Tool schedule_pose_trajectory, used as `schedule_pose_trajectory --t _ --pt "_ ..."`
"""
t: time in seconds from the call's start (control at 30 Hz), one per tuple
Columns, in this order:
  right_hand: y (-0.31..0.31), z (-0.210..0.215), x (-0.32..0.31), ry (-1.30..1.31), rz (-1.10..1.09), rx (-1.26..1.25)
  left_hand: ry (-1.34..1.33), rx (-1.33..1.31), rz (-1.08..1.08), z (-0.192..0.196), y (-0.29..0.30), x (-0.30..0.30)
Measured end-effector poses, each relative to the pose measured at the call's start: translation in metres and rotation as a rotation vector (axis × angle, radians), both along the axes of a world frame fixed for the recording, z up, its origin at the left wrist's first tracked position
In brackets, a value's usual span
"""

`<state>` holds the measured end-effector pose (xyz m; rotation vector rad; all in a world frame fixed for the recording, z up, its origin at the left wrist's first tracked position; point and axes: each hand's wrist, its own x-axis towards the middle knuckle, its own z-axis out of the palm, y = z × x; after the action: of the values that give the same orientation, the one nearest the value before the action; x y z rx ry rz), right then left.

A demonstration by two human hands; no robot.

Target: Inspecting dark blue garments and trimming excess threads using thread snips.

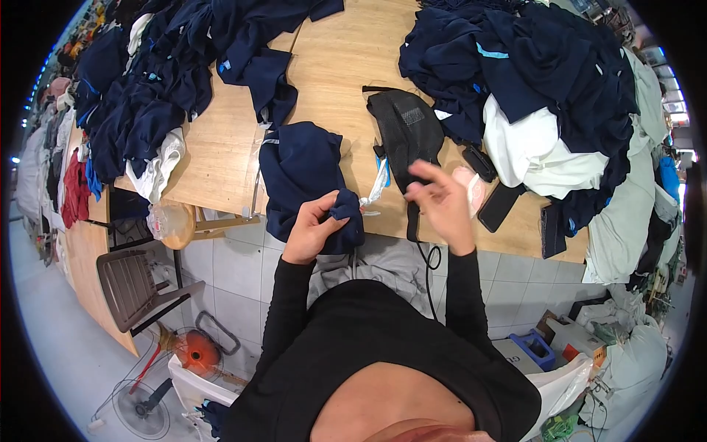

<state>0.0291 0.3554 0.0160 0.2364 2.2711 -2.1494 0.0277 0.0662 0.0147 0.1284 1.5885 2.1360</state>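
Note:
A dark navy garment (303,166) lies bunched at the table's front edge, its near end hanging over. My left hand (315,227) is closed on a gathered corner of this cloth, thumb and fingers pinching it. To the right, my right hand (444,210) is raised over the table edge, its fingers apart and slightly blurred, with nothing visible in them. Between the hands, a twisted white strip (378,186) lies beside the garment. Just beyond my right hand is a black fabric bag (406,127) with a strap; its lower part is partly hidden by the hand.
Piles of navy garments cover the table (335,74) at left (151,96) and right (545,59), with white cloth (534,151) at right. A dark phone (501,206), a pink round item (471,190) and a small black case (480,163) lie nearby. A brown chair (132,283) stands lower left.

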Motion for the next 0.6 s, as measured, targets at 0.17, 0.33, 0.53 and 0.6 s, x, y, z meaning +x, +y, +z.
schedule_pose_trajectory --t 0.17,0.33,0.53,0.6 --pt "-0.046 -0.007 0.015 -0.097 0.227 -0.074 0.03 -0.022 0.001 -0.004 0.002 0.005" --pt "-0.028 0.007 0.01 -0.123 0.074 -0.25 -0.01 0.016 0.017 -0.002 0.002 0.008" --pt "0.018 0.019 -0.013 -0.038 -0.188 -0.345 -0.04 0.011 0.045 0.0 -0.008 0.002" --pt "0.015 0.019 -0.016 0.119 -0.256 0.14 -0.043 0.023 0.037 0.002 -0.007 -0.001"
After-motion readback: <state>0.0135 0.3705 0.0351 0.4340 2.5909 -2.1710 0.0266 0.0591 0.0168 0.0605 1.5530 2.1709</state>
